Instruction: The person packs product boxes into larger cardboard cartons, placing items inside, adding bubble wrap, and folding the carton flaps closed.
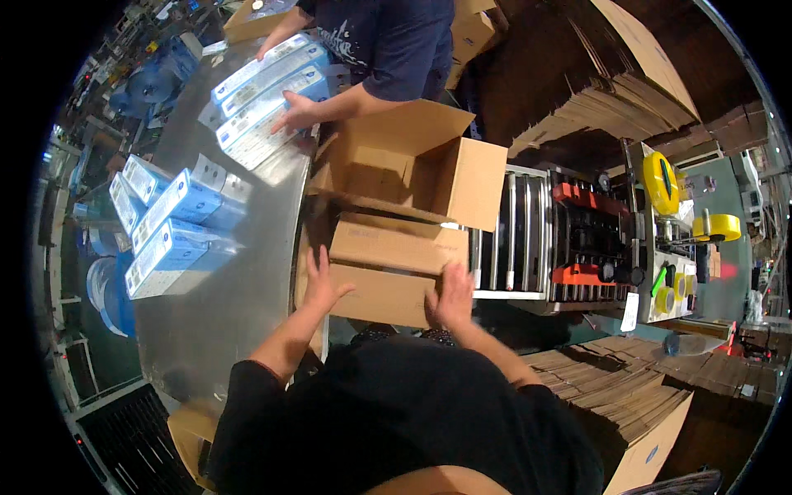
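**Head view: both hands pressed on a cardboard box's flaps**

Head camera looked down on a cardboard box [388,264] standing between the person's body and a roller conveyor [516,239], just beside a round metal table [223,322]. The left hand [320,280] lay on the near left corner of the box, fingers spread and flat against the flap, not clenched. The right hand [452,295] rested at the near right edge, fingers extended and pressing on the cardboard, gripping nothing. The far flaps of the box stood open and upright.

On the table lay several blue and white cartons [169,239]. Across the table a co-worker's hand [295,111] touched another stack of blue and white cartons [268,95]. Right of the conveyor stood a taping machine with yellow tape rolls [662,181], and flattened cardboard stacks [610,384] lay nearby.
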The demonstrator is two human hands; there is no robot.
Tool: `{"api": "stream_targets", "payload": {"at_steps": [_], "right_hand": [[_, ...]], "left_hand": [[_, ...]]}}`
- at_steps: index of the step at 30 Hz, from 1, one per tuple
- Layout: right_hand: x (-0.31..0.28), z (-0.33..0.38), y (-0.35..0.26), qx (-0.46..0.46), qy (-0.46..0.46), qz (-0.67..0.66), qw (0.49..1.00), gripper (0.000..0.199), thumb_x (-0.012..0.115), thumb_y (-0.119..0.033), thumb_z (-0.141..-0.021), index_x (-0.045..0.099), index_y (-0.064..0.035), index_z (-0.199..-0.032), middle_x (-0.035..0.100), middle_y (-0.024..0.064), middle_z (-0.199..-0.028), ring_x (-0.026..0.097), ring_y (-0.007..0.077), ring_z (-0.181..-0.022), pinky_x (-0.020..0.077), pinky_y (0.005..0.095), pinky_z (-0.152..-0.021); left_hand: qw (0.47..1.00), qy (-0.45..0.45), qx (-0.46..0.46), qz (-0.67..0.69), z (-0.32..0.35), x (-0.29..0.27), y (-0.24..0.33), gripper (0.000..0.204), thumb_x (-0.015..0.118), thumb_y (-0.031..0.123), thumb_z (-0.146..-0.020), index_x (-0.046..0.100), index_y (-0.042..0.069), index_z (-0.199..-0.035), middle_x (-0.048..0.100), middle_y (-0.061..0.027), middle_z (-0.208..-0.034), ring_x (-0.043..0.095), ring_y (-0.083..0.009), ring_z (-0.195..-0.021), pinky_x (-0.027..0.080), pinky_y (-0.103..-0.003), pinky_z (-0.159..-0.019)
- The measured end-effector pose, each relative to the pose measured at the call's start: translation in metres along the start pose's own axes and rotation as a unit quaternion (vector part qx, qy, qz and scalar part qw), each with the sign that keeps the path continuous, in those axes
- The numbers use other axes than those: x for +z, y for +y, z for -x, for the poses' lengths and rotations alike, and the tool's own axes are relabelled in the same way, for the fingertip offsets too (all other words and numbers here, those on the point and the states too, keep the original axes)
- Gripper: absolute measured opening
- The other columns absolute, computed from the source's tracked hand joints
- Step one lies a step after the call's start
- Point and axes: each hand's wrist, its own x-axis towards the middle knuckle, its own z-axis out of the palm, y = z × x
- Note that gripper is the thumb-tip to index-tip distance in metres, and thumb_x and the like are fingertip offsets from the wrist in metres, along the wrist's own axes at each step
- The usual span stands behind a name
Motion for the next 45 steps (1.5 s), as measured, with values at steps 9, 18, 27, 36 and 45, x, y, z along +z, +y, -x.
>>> {"api": "stream_targets", "payload": {"at_steps": [9,18,27,36,45], "right_hand": [[-0.045,-0.022,0.080,-0.035,-0.124,-0.032,0.991,0.080,0.060,-0.053,-0.085,0.036,-0.0053,-0.144,0.030,0.0116,-0.153,0.023,0.0306,-0.144,0.0133,0.0638,-0.112],[-0.068,-0.077,0.252,-0.007,-0.111,-0.028,0.993,0.075,0.047,-0.057,-0.091,0.030,-0.0130,-0.150,0.027,0.0044,-0.156,0.017,0.0221,-0.147,0.0052,0.0515,-0.119],[-0.112,-0.091,0.425,0.167,-0.021,0.028,0.985,0.074,0.047,-0.056,-0.091,0.031,-0.0147,-0.149,0.027,0.0011,-0.157,0.016,0.0222,-0.147,0.0072,0.0506,-0.119],[-0.092,-0.024,0.420,0.256,0.087,-0.013,0.963,0.060,0.055,-0.031,-0.091,0.037,-0.0094,-0.145,0.031,0.0106,-0.154,0.025,0.0292,-0.143,0.0196,0.0497,-0.116],[-0.268,0.202,0.299,0.295,0.339,0.093,0.889,0.027,0.076,-0.021,-0.072,0.068,-0.0168,-0.098,0.063,0.0057,-0.113,0.057,0.0323,-0.113,0.0435,0.0483,-0.095]], "left_hand": [[0.998,-0.045,0.006,0.051,0.036,0.128,0.028,0.091,0.074,0.023,-0.080,0.019,0.002,-0.149,0.035,-0.0292,-0.144,0.027,-0.0467,-0.136,0.032,-0.055,-0.108],[0.974,-0.214,0.003,0.076,-0.057,0.215,0.262,0.130,0.090,0.028,-0.060,-0.001,0.005,-0.150,0.032,-0.0332,-0.142,0.032,-0.0484,-0.132,0.032,-0.049,-0.110],[0.962,-0.235,0.087,0.105,-0.179,0.328,0.392,0.117,0.082,0.033,-0.068,0.003,0.017,-0.153,0.030,-0.0363,-0.141,0.039,-0.0490,-0.129,0.036,-0.047,-0.107],[0.952,-0.271,0.110,0.094,-0.193,0.395,0.471,0.115,0.081,0.037,-0.071,0.002,0.019,-0.153,0.030,-0.0403,-0.136,0.036,-0.0486,-0.128,0.036,-0.047,-0.107],[0.850,-0.350,0.361,0.160,-0.143,0.359,0.439,0.075,0.071,0.009,-0.083,0.032,0.005,-0.147,0.051,-0.0230,-0.132,0.047,-0.0331,-0.129,0.042,-0.040,-0.103]]}}
